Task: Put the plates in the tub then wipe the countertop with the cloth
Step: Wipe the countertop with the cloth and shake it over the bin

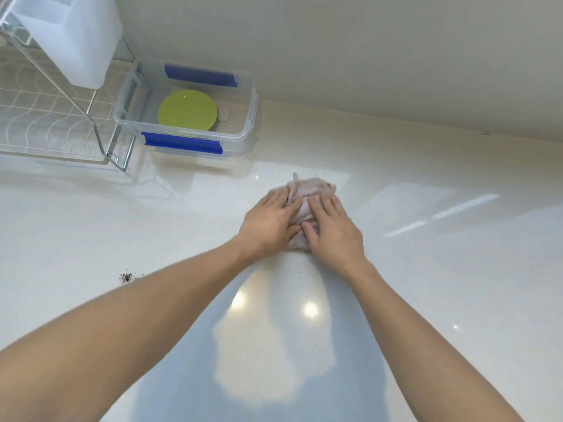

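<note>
Left hand (268,226) and right hand (333,231) open-palmed, flat on cloth (307,193), plate (187,110) inside tub (243,129) beyond.

Glossy countertop (426,269), clear plastic tub (243,123), seemingly wrinkled cloth (307,190).

No legible text or label anywhere, perhaps owing to the blurred view.

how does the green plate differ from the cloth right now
The green plate lies flat inside the clear tub, untouched; the cloth is bunched on the countertop under both hands. The plate is bright lime and round; the cloth is pale pinkish, wrinkled and flecked with dark specks.
</note>
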